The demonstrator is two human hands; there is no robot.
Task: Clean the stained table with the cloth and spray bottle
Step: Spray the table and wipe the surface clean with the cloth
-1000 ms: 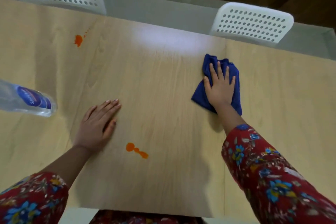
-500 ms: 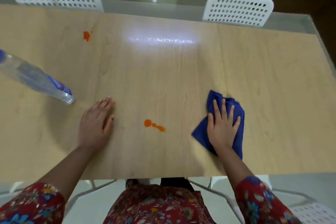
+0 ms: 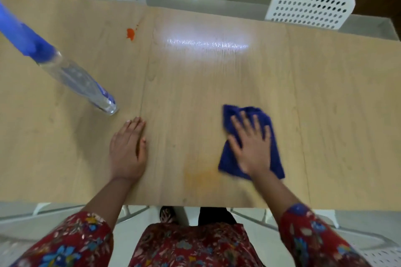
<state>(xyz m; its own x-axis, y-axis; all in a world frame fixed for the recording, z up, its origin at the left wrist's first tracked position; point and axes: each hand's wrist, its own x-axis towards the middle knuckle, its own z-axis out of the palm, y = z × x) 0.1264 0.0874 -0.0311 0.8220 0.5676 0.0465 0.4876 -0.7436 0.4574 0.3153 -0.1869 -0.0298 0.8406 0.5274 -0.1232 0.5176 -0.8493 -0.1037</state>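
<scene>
cloth (image 3: 269,119) flat under R hand (image 3: 252,147)

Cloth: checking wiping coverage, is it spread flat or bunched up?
Bunched up: the cloth lies as a crumpled, folded pad, mostly covered by the flat right hand pressing it.

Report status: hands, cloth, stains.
Left hand flat on table. Right hand pressing cloth beside faint orange smear. Far orange stain untouched. Spray bottle off left, nothing blocking.

Dining room: table (image 3: 195,93), white chairs (image 3: 310,7)
</scene>
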